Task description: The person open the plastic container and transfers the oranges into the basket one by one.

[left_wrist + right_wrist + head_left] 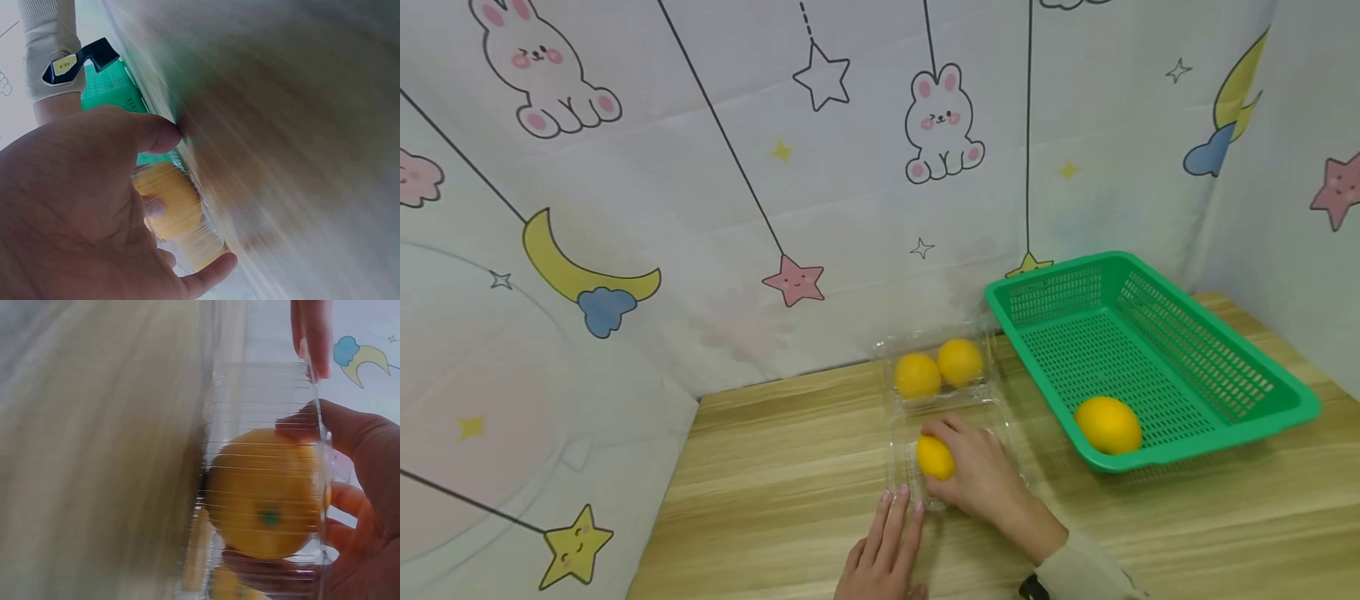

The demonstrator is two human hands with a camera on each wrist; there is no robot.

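A clear plastic clamshell box point(897, 446) lies opened out on the table. Two oranges point(917, 377) sit side by side in its far half. My right hand point(981, 473) grips another orange point(935, 457) in the near half. Through the ribbed clear wall, the right wrist view shows that orange point(265, 494) with its green stem end, thumb and fingers on opposite sides of it. My left hand point(887, 546) has its fingers extended, with the fingertips at the box's near left edge. In the left wrist view that hand point(94, 200) appears with thumb and little finger spread.
A green plastic basket point(1157, 333) with perforated walls stands to the right of the box. One orange point(1108, 425) lies in its near left corner. The wooden table point(775, 467) meets a printed cloth backdrop point(850, 200) behind and on both sides.
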